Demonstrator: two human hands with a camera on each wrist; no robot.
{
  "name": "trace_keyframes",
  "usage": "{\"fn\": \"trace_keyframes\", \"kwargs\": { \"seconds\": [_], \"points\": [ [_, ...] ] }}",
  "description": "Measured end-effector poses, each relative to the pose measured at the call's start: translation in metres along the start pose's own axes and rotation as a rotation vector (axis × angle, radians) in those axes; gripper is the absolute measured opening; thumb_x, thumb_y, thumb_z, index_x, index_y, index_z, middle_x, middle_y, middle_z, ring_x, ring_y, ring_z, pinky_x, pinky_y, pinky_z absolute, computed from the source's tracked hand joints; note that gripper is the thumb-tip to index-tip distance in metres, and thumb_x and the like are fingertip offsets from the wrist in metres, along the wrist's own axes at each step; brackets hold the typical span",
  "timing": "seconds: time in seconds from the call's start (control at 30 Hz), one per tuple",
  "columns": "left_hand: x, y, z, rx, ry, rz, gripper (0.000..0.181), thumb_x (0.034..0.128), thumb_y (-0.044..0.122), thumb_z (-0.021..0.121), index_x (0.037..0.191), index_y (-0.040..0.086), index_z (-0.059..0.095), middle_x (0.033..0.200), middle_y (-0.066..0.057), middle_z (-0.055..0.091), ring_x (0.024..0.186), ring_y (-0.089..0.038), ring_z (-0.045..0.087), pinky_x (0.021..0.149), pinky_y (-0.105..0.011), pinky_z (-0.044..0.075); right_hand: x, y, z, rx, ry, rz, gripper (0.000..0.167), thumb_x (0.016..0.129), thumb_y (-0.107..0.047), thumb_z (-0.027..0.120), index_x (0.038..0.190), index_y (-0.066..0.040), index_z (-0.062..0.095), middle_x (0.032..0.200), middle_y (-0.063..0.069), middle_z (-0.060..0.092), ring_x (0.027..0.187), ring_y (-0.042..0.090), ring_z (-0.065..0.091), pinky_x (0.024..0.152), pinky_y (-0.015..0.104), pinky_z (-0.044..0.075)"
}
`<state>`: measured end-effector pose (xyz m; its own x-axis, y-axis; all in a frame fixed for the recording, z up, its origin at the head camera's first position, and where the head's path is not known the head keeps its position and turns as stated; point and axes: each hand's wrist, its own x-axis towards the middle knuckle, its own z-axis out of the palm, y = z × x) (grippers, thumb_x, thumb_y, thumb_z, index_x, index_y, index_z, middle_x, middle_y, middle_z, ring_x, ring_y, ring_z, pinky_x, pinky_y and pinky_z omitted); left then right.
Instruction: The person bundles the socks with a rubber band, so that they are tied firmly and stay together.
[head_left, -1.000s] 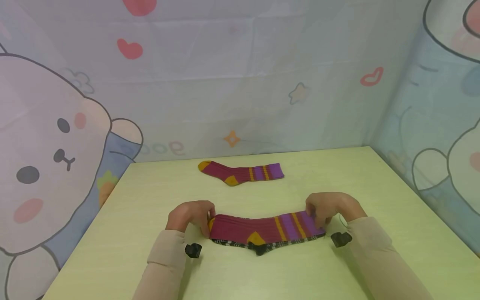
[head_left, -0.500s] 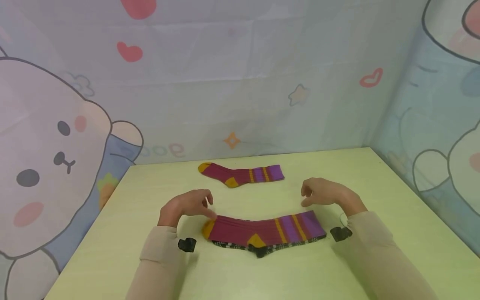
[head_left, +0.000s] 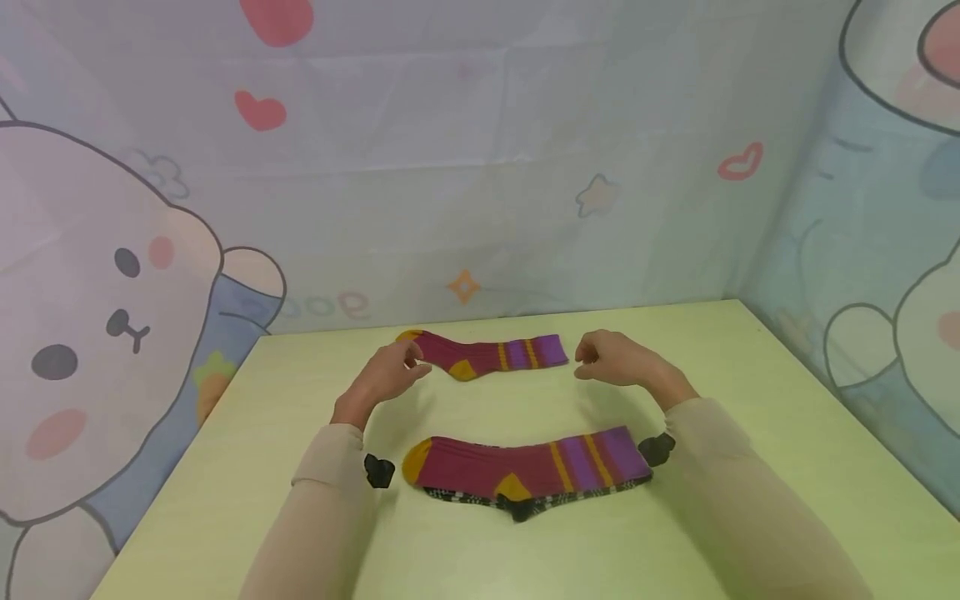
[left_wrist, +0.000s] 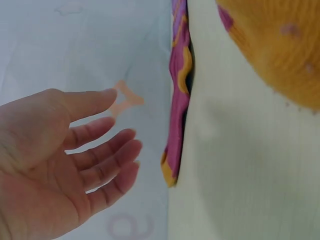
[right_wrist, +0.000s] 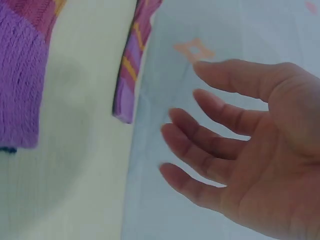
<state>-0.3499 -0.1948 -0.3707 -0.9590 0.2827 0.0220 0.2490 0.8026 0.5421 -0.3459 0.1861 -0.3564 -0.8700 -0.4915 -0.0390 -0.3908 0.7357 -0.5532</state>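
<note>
A maroon sock with yellow toe and heel and a purple striped cuff (head_left: 487,467) lies flat near the front, over a black-and-white patterned sock (head_left: 555,500) that shows along its lower edge. Farther back lies a similar maroon sock (head_left: 480,357). My left hand (head_left: 388,372), fingers relaxed, hovers by the toe of the back sock; the left wrist view shows the hand (left_wrist: 75,155) holding nothing. Off the cuff end of that sock, my right hand (head_left: 618,360) is raised, its fingers loosely bent and apart in the right wrist view (right_wrist: 240,135).
The pale yellow table (head_left: 225,500) ends at a cloth backdrop (head_left: 525,208) printed with hearts, stars and cartoon animals. Side cloths stand at left and right. A small black object (head_left: 379,471) is at the left wrist, another (head_left: 657,450) at the right.
Both hands have let go of the front socks' ends, risen and moved back toward the rear sock. The socks lie as before on the table.
</note>
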Motion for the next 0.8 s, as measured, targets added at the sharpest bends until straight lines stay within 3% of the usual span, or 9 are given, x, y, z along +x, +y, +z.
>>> {"fn": "trace_keyframes", "kwargs": {
  "seconds": [0.2, 0.57, 0.8],
  "points": [
    [0.015, -0.015, 0.001, -0.026, 0.083, -0.027, 0.032, 0.1027, 0.02, 0.058, 0.123, -0.005, 0.052, 0.116, -0.024, 0.062, 0.099, -0.036, 0.062, 0.086, -0.046, 0.051, 0.021, 0.006, 0.007, 0.03, 0.086, 0.019, 0.027, 0.096, -0.012, 0.062, 0.114, 0.008, 0.061, 0.1, 0.013, 0.064, 0.09, 0.026, 0.059, 0.082, 0.042, 0.05],
    [0.044, -0.034, 0.009, -0.025, 0.125, -0.106, 0.042, 0.1031, 0.02, 0.056, 0.135, -0.007, 0.047, 0.133, -0.028, 0.055, 0.118, -0.041, 0.054, 0.098, -0.05, 0.045, 0.055, 0.012, 0.02, 0.039, 0.175, 0.074, 0.019, 0.095, -0.01, 0.058, 0.106, 0.005, 0.061, 0.099, 0.016, 0.064, 0.083, 0.024, 0.057, 0.074, 0.036, 0.049],
    [0.063, -0.049, 0.016, 0.075, 0.168, -0.105, 0.042, 0.1023, 0.018, 0.057, 0.137, -0.006, 0.051, 0.133, -0.028, 0.055, 0.12, -0.041, 0.053, 0.099, -0.051, 0.044, 0.076, 0.025, 0.033, 0.029, 0.189, 0.12, 0.028, 0.096, -0.012, 0.057, 0.113, 0.01, 0.061, 0.111, 0.024, 0.065, 0.088, 0.029, 0.062, 0.079, 0.041, 0.053]
  ]
}}
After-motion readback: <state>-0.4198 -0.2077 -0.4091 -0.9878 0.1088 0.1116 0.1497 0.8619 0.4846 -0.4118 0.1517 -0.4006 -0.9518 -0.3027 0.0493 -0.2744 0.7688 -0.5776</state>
